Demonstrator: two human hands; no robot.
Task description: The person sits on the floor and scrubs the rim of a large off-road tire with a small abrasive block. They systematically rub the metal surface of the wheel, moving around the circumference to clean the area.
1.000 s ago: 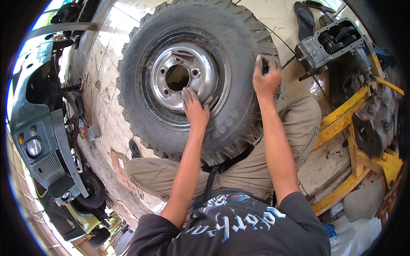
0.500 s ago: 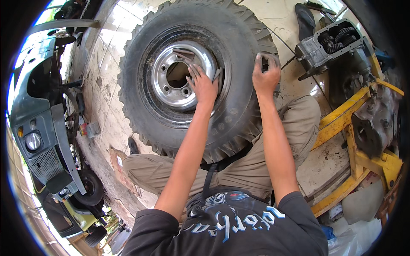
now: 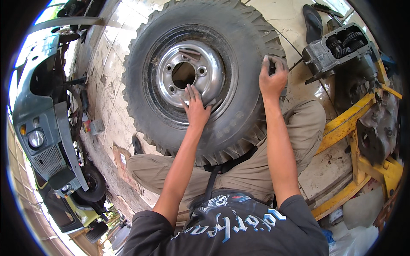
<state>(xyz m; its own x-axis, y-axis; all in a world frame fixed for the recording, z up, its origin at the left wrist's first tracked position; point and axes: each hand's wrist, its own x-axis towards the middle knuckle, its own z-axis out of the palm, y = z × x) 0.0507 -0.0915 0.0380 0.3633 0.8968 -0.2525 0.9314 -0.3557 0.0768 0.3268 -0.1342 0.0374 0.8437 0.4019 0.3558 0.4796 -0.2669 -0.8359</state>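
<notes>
A large off-road tyre (image 3: pixel 147 102) lies flat in front of me, with a shiny metal wheel rim (image 3: pixel 215 64) in its middle. My left hand (image 3: pixel 197 112) presses on the lower part of the rim, its fingers stretched toward the centre hole. A folded grey sheet that looks like sandpaper (image 3: pixel 217 104) sticks out beside the thumb. Another folded brownish piece (image 3: pixel 189 55) rests on the rim's upper face. My right hand (image 3: pixel 273 77) grips the tyre's right edge at the tread, fingers curled and thumb apart from them; the fingertips are partly hidden.
An open metal gearbox (image 3: pixel 335 51) stands at the right, by a yellow metal stand (image 3: pixel 344 121). A dark sandal (image 3: pixel 313 23) and a brush (image 3: pixel 326 9) lie behind it. At the left stands a grey-green vehicle front (image 3: pixel 45 145); my crossed legs (image 3: pixel 299 132) flank the tyre.
My left hand has slid down the rim toward me, taking the grey sheet along. The right hand keeps its place on the tyre. The whole view has shifted slightly.
</notes>
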